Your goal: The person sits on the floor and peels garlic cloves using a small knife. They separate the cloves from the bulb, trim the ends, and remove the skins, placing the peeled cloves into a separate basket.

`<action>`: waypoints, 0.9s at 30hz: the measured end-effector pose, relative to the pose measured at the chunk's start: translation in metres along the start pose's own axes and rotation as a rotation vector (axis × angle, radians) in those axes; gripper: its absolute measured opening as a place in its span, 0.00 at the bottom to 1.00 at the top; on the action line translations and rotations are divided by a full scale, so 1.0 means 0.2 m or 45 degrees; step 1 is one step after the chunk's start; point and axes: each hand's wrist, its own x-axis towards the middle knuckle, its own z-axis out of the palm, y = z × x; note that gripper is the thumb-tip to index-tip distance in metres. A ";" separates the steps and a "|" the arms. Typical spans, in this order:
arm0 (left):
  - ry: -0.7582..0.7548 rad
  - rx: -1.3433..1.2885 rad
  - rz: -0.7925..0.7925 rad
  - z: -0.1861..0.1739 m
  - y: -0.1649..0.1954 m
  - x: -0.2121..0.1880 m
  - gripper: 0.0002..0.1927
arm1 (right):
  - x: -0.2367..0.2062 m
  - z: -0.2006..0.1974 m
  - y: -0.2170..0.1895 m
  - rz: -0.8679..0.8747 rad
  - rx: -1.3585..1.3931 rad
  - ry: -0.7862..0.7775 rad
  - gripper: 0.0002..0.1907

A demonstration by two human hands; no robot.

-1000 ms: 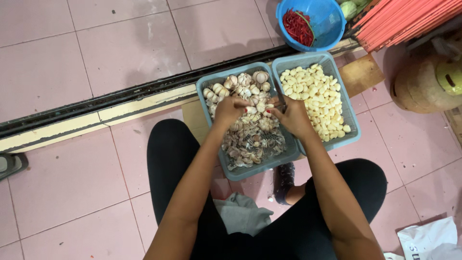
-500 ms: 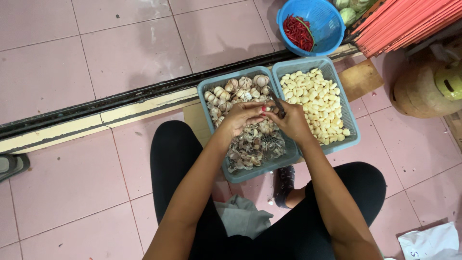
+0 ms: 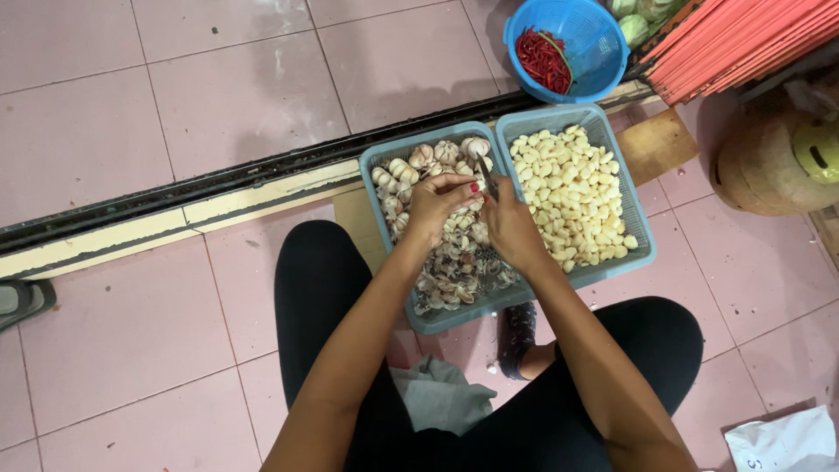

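Observation:
Two blue-grey plastic baskets stand side by side on the floor before my knees. The left basket (image 3: pixel 374 166) holds whole garlic bulbs at the far end and loose papery skins nearer me. Peeled cloves fill the right basket (image 3: pixel 642 229). My left hand (image 3: pixel 437 205) is over the left basket, fingers pinched on a garlic clove (image 3: pixel 466 203). My right hand (image 3: pixel 509 229) is beside it, holding a small knife (image 3: pixel 487 177) whose blade points up toward the clove.
A round blue basket (image 3: pixel 603 48) with red chillies sits beyond the trays, green vegetables next to it. Orange rods (image 3: pixel 743 39) lie at the top right. A dark floor track (image 3: pixel 175 188) crosses the pink tiles. A wooden block (image 3: pixel 760 166) stands right.
Both hands have drawn back from the bulbs at the far end toward the basket's middle. The knife blade now shows between them, and the left fingers pinch a clove.

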 end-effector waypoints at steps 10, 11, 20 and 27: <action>-0.004 0.096 0.152 0.03 0.00 -0.04 0.08 | 0.01 0.07 0.02 0.022 -0.087 0.030 0.18; 0.006 0.113 0.147 0.03 -0.01 -0.04 0.08 | 0.02 0.08 0.03 0.051 -0.099 0.003 0.17; -0.050 0.154 0.181 0.05 -0.02 -0.06 0.07 | 0.01 0.09 0.05 0.181 -0.036 -0.043 0.14; -0.016 0.171 -0.055 0.02 -0.04 -0.02 0.10 | 0.02 0.08 0.05 0.226 -0.135 -0.020 0.16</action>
